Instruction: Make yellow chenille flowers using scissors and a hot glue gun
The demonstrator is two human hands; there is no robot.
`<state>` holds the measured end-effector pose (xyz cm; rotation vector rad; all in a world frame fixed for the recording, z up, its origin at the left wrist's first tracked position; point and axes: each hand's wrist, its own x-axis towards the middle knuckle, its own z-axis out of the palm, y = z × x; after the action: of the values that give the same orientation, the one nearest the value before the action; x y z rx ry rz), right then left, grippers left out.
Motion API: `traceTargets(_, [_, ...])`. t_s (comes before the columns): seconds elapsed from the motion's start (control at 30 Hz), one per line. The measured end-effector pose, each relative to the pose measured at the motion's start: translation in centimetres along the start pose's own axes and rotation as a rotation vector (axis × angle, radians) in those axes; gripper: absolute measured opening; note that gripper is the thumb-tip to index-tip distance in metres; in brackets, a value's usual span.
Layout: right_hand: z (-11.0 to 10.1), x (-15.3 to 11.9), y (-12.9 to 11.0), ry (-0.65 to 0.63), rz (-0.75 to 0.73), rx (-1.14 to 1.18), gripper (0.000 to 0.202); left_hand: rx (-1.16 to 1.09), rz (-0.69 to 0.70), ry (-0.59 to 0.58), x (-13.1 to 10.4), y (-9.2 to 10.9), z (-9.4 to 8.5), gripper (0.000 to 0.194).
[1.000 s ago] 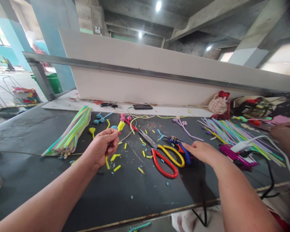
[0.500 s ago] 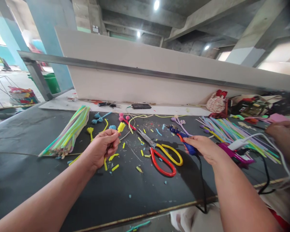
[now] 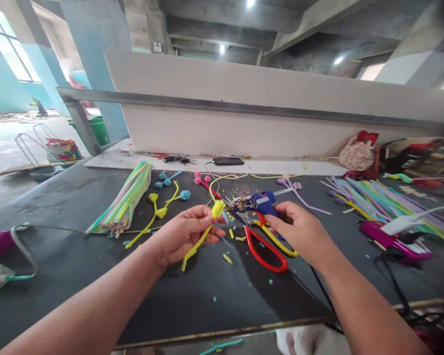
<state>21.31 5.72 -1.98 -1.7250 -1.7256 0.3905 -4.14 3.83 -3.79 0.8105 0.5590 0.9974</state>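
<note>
Though inside table edge [image 3: 207, 335], glue gun [image 3: 265, 201] crowded.

Here's a bare left hand [image 3: 188, 231], a bare right hand [image 3: 296, 227], forearms [image 3: 107, 291] uncovered too; low down, pale cloth [image 3: 305, 340], possibly trousers, hard to make out.

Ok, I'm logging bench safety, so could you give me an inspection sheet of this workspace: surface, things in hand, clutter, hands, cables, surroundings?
Surface: dark tabletop, scuffed at far left.
Things in hand: yellow stemmed piece; blue glue gun, its tip close by, contact unclear.
Clutter: offcuts scattered around red-and-yellow-handled scissors.
Hands: left hand holds the yellow stemmed piece; right hand grips the blue glue gun.
Cables: black cord runs toward the front edge; white lead at the purple power strip.
Surroundings: white partition behind; green bin beyond, at left.
</note>
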Motion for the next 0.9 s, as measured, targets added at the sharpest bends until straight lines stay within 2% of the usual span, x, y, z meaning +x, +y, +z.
traceTargets(0.1, [0.2, -0.1, 0.0, -0.019, 0.012, 0.052, 0.021, 0.003, 0.042, 0.052, 0.2, -0.1, -0.1, 0.007])
traceTargets(0.27, [0.4, -0.4, -0.2, -0.133, 0.097, 0.445, 0.025, 0.005, 0.184, 0.212, 0.3, 0.3, -0.1, 0.008])
traceTargets(0.43, [1.2, -1.4, -1.5, -0.233, 0.169, 0.629, 0.025, -0.044, 0.146, 0.099, 0.3, 0.4, 0.4, 0.010])
traceTargets(0.5, [1.4, -1.6, -1.7, -0.262, 0.195, 0.687, 0.025, -0.048, 0.153, 0.104, 0.4, 0.2, 0.2, 0.009])
traceTargets(0.6, [1.3, -1.6, -1.6, -0.244, 0.245, 0.800, 0.027, -0.002, 0.229, 0.250, 0.9, -0.1, -0.6, 0.008])
traceTargets(0.7, [1.2, -1.5, -1.6, -0.206, 0.301, 0.931, 0.028, 0.096, 0.232, 0.393, 1.2, -0.2, -1.2, 0.009])
traceTargets(0.77, [1.4, -1.6, -1.7, -0.202, 0.316, 0.956, 0.029, 0.065, 0.243, 0.375, 1.2, 0.0, -1.1, 0.009])
traceTargets(0.9, [2.4, -2.1, -2.0, -0.229, 0.274, 0.894, 0.030, -0.055, 0.321, 0.193, 0.6, 0.5, -0.3, 0.007])
